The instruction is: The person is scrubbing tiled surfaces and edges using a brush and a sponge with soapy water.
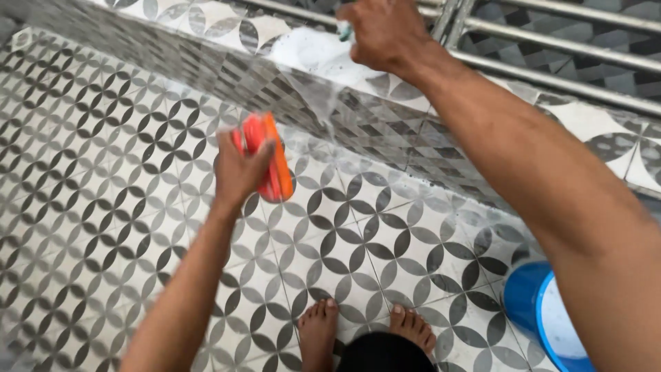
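Orange plastic, ridged and glossy, shows in the left hand (237,169): a bright orange scrubbing brush (270,157) clasped with fingers curled around its back, held up above the patterned grey-and-white floor tiles (103,172), apparently kept ready and clear of the wet. Farther off and to the right, the right hand (385,31) is pressed down on the low tiled ledge (206,65), its fingers closed over a small pale item with a green edge (343,30); what that item is I cannot tell. White soapy foam (310,55) spreads over the ledge top there and trails down its face. Grey metal railing bars (551,45) run beyond the ledge. Near right stands a round blue plastic bucket (527,300), beside the person's bare feet (365,331).
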